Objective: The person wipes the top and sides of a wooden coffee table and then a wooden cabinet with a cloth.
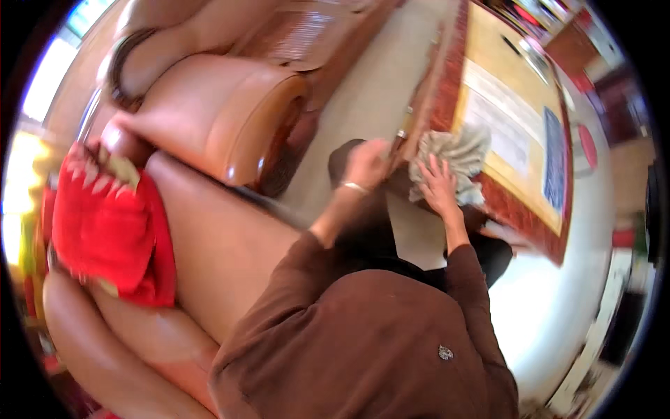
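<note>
My right hand (440, 185) lies with its fingers spread on a crumpled light grey cloth (464, 153). The cloth is bunched over the near left edge of a low table (488, 188) with a red-brown marbled border. My left hand (368, 166), a pale bracelet at its wrist, hovers over my knee beside the table's side. Motion blurs its fingers, so their closing is unclear, and I make out nothing held in it.
A tan leather sofa (216, 230) extends along the left, its padded armrest (216, 119) standing beyond my left arm. Red fabric (112, 223) is draped on the sofa. Papers (502, 115), a blue printed sheet (553, 160) and a dark pen-like object (511, 45) lie on the tabletop.
</note>
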`<state>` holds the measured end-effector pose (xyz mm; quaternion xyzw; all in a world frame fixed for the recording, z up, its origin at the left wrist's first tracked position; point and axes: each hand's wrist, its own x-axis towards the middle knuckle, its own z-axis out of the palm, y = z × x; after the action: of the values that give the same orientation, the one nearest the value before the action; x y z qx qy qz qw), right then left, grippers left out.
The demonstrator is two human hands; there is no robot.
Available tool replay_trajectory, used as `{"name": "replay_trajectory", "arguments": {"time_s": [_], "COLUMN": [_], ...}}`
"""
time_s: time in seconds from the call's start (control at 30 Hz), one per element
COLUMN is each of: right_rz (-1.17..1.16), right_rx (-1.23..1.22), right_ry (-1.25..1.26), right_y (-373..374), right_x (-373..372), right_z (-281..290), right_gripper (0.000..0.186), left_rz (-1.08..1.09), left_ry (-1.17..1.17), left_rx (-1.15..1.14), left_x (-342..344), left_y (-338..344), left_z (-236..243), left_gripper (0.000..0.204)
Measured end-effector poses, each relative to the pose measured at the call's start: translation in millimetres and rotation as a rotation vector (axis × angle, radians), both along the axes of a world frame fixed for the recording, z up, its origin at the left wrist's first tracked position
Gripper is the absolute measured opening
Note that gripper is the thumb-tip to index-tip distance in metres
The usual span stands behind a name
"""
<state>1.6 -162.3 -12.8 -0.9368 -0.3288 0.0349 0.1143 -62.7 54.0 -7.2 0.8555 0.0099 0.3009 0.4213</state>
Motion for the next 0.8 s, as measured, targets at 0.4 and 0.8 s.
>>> {"name": "replay_trajectory", "arguments": {"time_s": [0.4,0.8], "right_rz": [-0.197,-0.235], "right_rx": [-0.020,0.017], "right_ry": [-0.087,-0.169], "right_y": [28.3,121.8], "right_x": [3.5,217.9], "right_z": [-9.4,-6.4], "right_gripper": [0.046,0.056], "left_rz": [0.124,0.316], "left_ry": [1.248,1.046], "left_rx": [0.511,0.509], "left_x": [-196.8,-239.9], "left_y": [60.0,55.5], "left_z": [-68.4,-68.0], "left_gripper": [0.051,0.021]}}
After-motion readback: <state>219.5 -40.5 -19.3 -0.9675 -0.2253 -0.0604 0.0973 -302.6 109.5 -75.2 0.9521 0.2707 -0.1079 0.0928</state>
